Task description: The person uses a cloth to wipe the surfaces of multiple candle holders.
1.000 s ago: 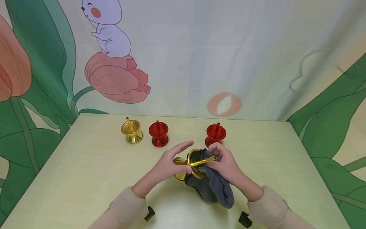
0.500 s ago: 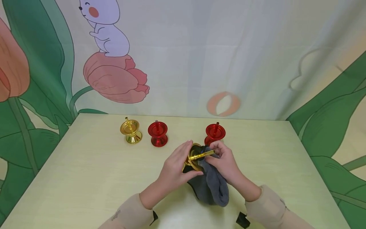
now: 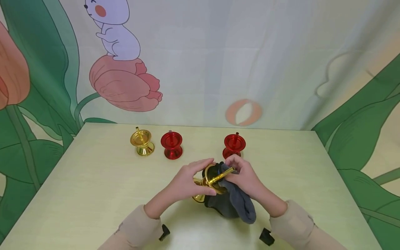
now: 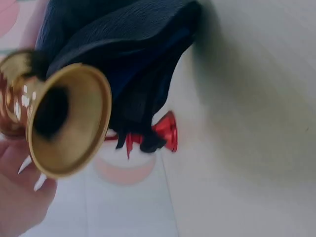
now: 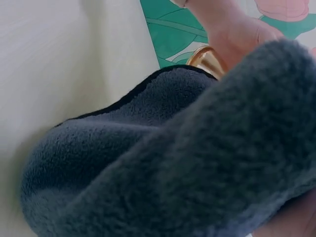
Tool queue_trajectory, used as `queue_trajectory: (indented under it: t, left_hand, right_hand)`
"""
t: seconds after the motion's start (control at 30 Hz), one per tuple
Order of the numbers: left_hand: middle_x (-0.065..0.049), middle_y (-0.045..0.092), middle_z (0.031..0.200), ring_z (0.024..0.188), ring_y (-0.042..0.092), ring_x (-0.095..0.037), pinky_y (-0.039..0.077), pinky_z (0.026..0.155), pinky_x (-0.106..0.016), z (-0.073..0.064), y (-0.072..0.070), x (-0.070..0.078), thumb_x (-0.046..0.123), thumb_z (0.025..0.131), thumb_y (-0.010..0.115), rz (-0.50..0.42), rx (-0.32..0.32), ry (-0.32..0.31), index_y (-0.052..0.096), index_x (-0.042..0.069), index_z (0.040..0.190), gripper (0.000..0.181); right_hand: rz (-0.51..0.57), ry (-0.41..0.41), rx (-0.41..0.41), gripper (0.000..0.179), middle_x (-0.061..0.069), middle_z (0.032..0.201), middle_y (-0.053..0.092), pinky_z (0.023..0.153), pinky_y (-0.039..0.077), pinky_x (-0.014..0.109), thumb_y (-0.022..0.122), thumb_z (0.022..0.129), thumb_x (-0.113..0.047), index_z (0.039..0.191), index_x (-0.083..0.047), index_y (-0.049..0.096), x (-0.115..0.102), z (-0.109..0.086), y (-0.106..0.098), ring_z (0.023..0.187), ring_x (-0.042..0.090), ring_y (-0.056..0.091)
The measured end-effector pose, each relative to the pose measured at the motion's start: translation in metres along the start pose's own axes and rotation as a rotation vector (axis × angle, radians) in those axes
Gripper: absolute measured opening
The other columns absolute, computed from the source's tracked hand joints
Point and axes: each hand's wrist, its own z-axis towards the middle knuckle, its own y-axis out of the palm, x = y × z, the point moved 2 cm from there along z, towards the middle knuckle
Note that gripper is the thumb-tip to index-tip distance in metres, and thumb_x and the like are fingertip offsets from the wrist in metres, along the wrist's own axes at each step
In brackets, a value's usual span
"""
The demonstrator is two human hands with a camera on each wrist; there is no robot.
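Observation:
My left hand (image 3: 185,180) holds a gold candle holder (image 3: 220,176), thumb and fingers spread round its dish. The holder is tilted, its central tube pointing up to the right and its foot to the left. In the left wrist view the holder's flared foot (image 4: 74,118) faces the camera. My right hand (image 3: 244,175) pinches a grey fleecy cloth (image 3: 240,203) at the right of the dish, beside the tube. Part of the cloth lies against the dish's inside, and the rest hangs down below. This cloth (image 5: 197,148) fills most of the right wrist view, hiding most of the right hand.
On the pale table (image 3: 93,194), near its back edge, stand another gold candle holder (image 3: 142,140) and a red one (image 3: 172,144) at left. A second red candle holder (image 3: 233,144) is just beyond my right hand. Behind hangs a printed curtain (image 3: 193,62).
My left hand first moved up and right, wrapping over the holder's foot, then came back down and left so the foot shows again. The right hand stays pinching the cloth at the dish.

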Motion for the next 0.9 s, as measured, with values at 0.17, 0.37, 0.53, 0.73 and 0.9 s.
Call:
queue_trajectory:
  t: [0.17,0.37,0.53,0.73,0.9]
  left_hand:
    - [-0.007,0.052,0.127,0.121,0.045,-0.021,0.041,0.095,-0.042,-0.002,0.008,0.001,0.040,0.072,0.066,0.189,0.217,0.138,0.049,0.009,0.127,0.065]
    - [-0.018,0.044,0.132,0.127,0.037,-0.028,0.034,0.100,-0.043,-0.004,0.025,0.003,0.045,0.090,0.038,0.449,0.316,0.274,0.041,-0.005,0.128,0.064]
    - [-0.020,0.045,0.131,0.124,0.038,-0.032,0.035,0.100,-0.044,-0.005,0.033,0.005,0.045,0.071,0.068,0.538,0.407,0.284,0.038,-0.009,0.128,0.084]
    - [-0.016,0.052,0.123,0.118,0.045,-0.028,0.037,0.100,-0.040,-0.004,0.029,0.007,0.037,0.063,0.077,0.491,0.436,0.327,0.044,-0.007,0.124,0.082]
    - [-0.006,0.051,0.126,0.116,0.047,-0.017,0.041,0.095,-0.033,-0.003,0.016,0.005,0.038,0.065,0.075,0.196,0.139,0.199,0.036,0.006,0.134,0.085]
  right_hand:
    - [0.036,0.084,0.066,0.019,0.004,0.078,0.058,0.057,0.045,0.020,0.054,0.077,0.004,0.093,-0.001,0.046,0.004,0.004,-0.003,0.062,0.010,0.049]
    - [0.116,0.131,0.134,0.018,0.001,0.072,0.056,0.054,0.046,0.020,0.054,0.077,0.004,0.093,0.000,0.045,0.007,0.007,-0.003,0.059,0.008,0.051]
    - [0.109,0.132,0.132,0.018,0.001,0.067,0.054,0.050,0.045,0.020,0.054,0.077,0.003,0.093,0.001,0.045,0.007,0.005,0.002,0.056,0.009,0.050]
    - [0.074,0.108,0.100,0.019,0.002,0.070,0.056,0.051,0.044,0.020,0.055,0.076,0.003,0.094,0.001,0.046,0.003,0.003,0.003,0.058,0.010,0.049]
    - [0.035,0.041,0.035,0.021,0.004,0.077,0.058,0.060,0.045,0.019,0.056,0.073,0.007,0.092,0.002,0.048,0.004,0.003,0.000,0.065,0.010,0.051]
